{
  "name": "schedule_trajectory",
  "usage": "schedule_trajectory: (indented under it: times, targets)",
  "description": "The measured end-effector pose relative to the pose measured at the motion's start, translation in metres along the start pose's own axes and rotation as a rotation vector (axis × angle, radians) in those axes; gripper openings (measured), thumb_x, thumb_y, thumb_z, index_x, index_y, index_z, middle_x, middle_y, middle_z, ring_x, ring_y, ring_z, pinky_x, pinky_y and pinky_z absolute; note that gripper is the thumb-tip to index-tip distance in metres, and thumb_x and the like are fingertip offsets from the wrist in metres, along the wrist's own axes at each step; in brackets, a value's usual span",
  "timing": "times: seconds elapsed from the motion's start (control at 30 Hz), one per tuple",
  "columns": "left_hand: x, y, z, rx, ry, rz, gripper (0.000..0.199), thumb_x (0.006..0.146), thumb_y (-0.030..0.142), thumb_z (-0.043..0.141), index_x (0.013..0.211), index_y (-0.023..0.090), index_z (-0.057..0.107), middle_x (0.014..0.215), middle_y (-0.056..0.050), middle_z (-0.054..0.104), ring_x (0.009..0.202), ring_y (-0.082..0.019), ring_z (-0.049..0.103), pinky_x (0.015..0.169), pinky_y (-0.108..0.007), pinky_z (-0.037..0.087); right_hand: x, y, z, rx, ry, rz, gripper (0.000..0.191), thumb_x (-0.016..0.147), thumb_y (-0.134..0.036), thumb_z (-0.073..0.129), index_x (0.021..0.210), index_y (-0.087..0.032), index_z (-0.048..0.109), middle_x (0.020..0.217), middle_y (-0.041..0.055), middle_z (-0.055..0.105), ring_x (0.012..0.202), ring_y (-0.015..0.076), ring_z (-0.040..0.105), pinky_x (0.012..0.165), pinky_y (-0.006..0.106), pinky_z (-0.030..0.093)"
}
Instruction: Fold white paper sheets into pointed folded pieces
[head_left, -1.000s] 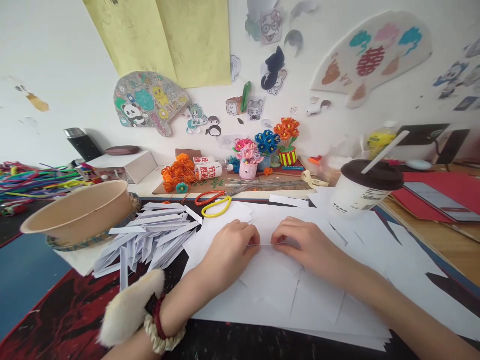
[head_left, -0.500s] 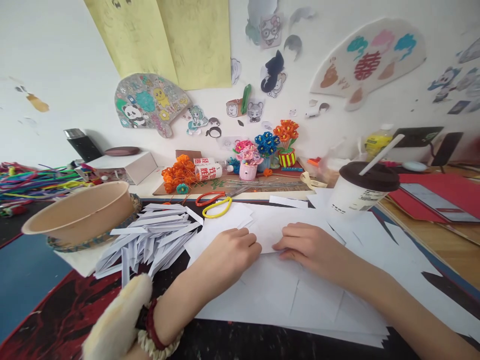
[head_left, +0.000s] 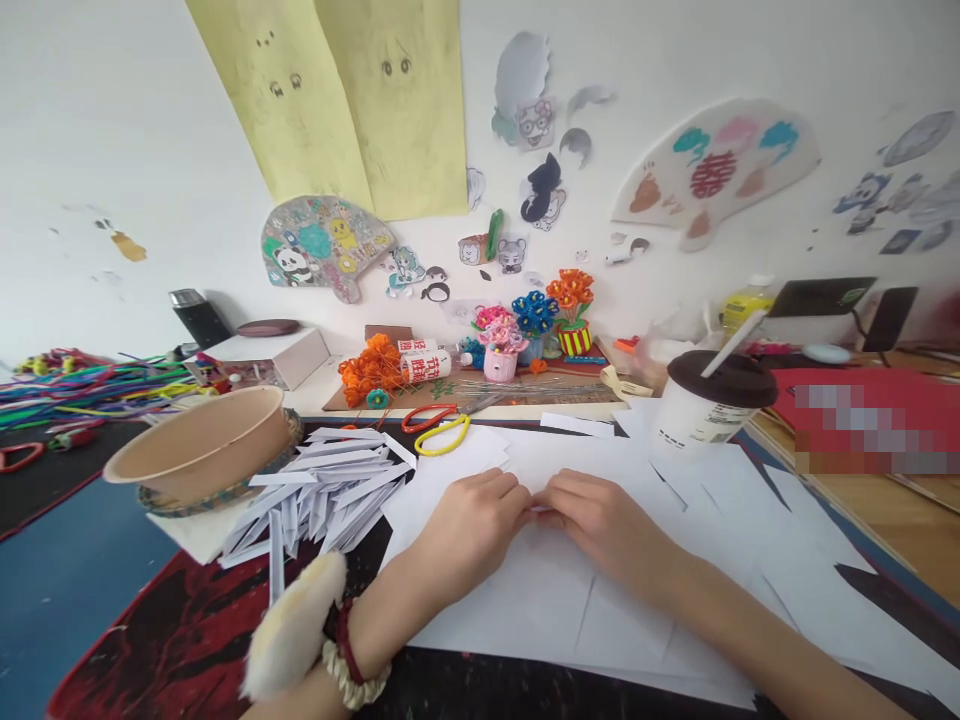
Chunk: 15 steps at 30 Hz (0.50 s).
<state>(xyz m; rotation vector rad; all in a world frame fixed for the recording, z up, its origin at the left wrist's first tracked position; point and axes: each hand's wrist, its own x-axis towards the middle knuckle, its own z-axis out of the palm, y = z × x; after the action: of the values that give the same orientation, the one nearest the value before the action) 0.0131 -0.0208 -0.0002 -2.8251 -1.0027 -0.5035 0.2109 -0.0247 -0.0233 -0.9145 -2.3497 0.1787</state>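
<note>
My left hand [head_left: 484,520] and my right hand [head_left: 589,515] meet over white paper sheets [head_left: 525,610] on the dark mat. Both have curled fingers, and their fingertips pinch a small piece of white paper [head_left: 538,508], mostly hidden between them. A heap of folded white paper strips [head_left: 322,500] lies to the left of my left hand. Behind it rest scissors [head_left: 442,436] with one red and one yellow handle. Scrunchies and a fluffy band are on my left wrist.
A beige bowl [head_left: 199,440] stands at the left, near colourful pipe cleaners [head_left: 90,395]. A lidded cup with a straw [head_left: 709,410] stands at the right on the paper. Pipe-cleaner flowers [head_left: 499,355] line the back, before the wall.
My hands have come together, fingertips nearly touching; the paper that showed between them is now mostly hidden. The camera view has shifted, so the wall and table items appear lower.
</note>
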Motion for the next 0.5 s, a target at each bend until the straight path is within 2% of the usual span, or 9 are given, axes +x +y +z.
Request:
schedule_trajectory:
  times: [0.1, 0.23, 0.37, 0.5]
  targets:
    - [-0.001, 0.000, 0.000, -0.008, -0.002, 0.015, 0.022, 0.097, 0.025, 0.046, 0.080, 0.016, 0.058, 0.071, -0.001, 0.061, 0.065, -0.016, 0.055, 0.057, -0.028, 0.038, -0.002, 0.004, 0.004, -0.015, 0.085, -0.003, 0.030, 0.092, -0.011, 0.041, 0.074, -0.016, 0.064, 0.061, 0.0027, 0.058, 0.059, 0.0165, 0.053, 0.055, 0.028, 0.041]
    - [-0.002, -0.003, -0.001, -0.058, 0.017, 0.019, 0.018, 0.095, 0.014, 0.046, 0.085, 0.016, 0.061, 0.069, -0.001, 0.061, 0.065, -0.015, 0.056, 0.058, -0.026, 0.039, -0.003, 0.009, 0.003, 0.035, 0.120, 0.031, 0.032, 0.079, -0.001, 0.038, 0.070, -0.017, 0.064, 0.060, 0.0023, 0.061, 0.056, 0.0144, 0.055, 0.053, 0.025, 0.041]
    - [-0.001, -0.008, -0.009, -0.043, -0.011, 0.064, 0.016, 0.093, 0.011, 0.046, 0.090, 0.015, 0.062, 0.072, -0.002, 0.062, 0.070, -0.016, 0.057, 0.059, -0.026, 0.040, -0.001, 0.011, -0.002, 0.123, 0.180, 0.029, 0.028, 0.082, -0.006, 0.043, 0.072, -0.018, 0.066, 0.059, 0.0015, 0.063, 0.053, 0.0134, 0.055, 0.054, 0.024, 0.044]
    - [-0.002, -0.006, -0.022, -0.006, -0.060, 0.087, 0.017, 0.094, 0.009, 0.045, 0.090, 0.015, 0.061, 0.077, -0.002, 0.063, 0.073, -0.016, 0.057, 0.063, -0.026, 0.042, 0.000, 0.011, -0.005, 0.215, 0.180, -0.001, 0.027, 0.086, -0.009, 0.044, 0.071, -0.018, 0.066, 0.059, 0.0015, 0.064, 0.053, 0.0138, 0.057, 0.053, 0.025, 0.045]
